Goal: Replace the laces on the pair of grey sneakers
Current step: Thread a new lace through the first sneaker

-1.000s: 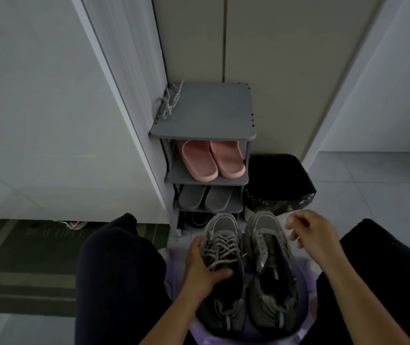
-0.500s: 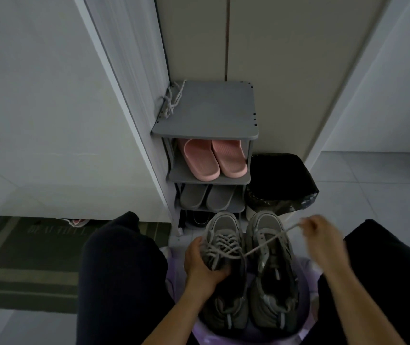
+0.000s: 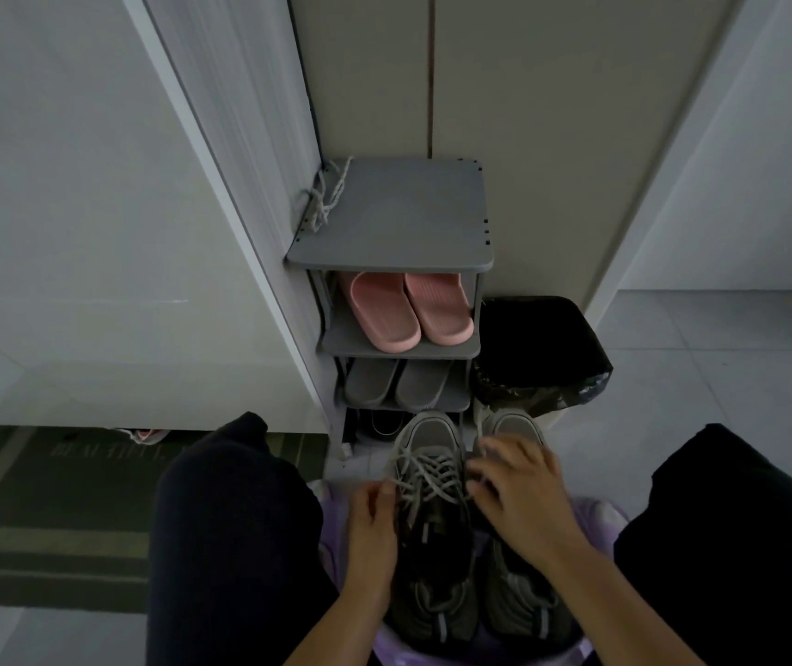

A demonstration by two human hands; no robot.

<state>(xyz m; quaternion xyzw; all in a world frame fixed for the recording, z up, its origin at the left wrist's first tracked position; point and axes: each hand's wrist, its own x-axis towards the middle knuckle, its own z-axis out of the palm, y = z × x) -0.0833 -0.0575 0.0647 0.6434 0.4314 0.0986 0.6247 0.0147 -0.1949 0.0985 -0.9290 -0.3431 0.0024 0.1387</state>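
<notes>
Two grey sneakers stand side by side between my knees, toes pointing away. The left sneaker [image 3: 427, 439] carries grey laces [image 3: 425, 473] crossed over its tongue. My left hand [image 3: 372, 526] grips this shoe's left side, thumb against the lowest crossings. My right hand [image 3: 523, 492] lies over the right sneaker [image 3: 514, 423] with bent fingers on the left shoe's laces; a loose strand sticks out past its fingertips, so it seems to pinch a lace. The fingers are blurred. A bundle of pale spare laces [image 3: 329, 197] lies on the shoe rack's top.
The grey shoe rack [image 3: 408, 223] stands straight ahead with pink slippers [image 3: 408, 310] and grey slippers [image 3: 398, 384] on its shelves. A black-lined bin [image 3: 538, 353] is right of it. The sneakers rest on a purple surface [image 3: 595, 516]. A dark mat [image 3: 48, 497] lies left.
My right hand had drawn a lace end out to the right; it has now come back in over the shoes onto the laces. My left hand stayed on the left sneaker.
</notes>
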